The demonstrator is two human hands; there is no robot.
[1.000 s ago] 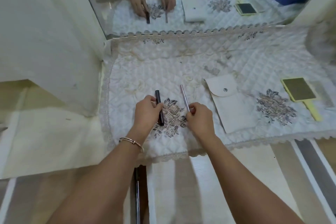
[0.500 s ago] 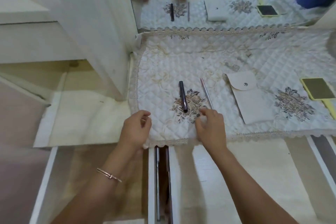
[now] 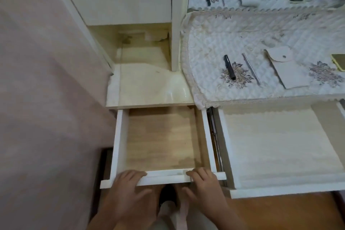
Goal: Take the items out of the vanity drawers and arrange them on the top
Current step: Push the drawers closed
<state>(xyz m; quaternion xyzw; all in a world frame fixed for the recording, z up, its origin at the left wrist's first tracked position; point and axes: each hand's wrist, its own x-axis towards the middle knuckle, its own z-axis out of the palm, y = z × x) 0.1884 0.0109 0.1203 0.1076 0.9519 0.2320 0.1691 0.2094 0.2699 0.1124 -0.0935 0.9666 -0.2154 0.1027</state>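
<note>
Wood-floored drawer (image 3: 160, 136), lower centre, shows bare. Left hand (image 3: 130, 185) and right hand (image 3: 204, 183) have quit the pen (image 3: 229, 70) and silver stick (image 3: 251, 69), centre right, and curl over its front; closing likely.

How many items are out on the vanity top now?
4: black tube on the flower motif, silver stick just right of it, pouch further right, yellow brush cut off at the right edge. More may lie beyond the frame.
</note>
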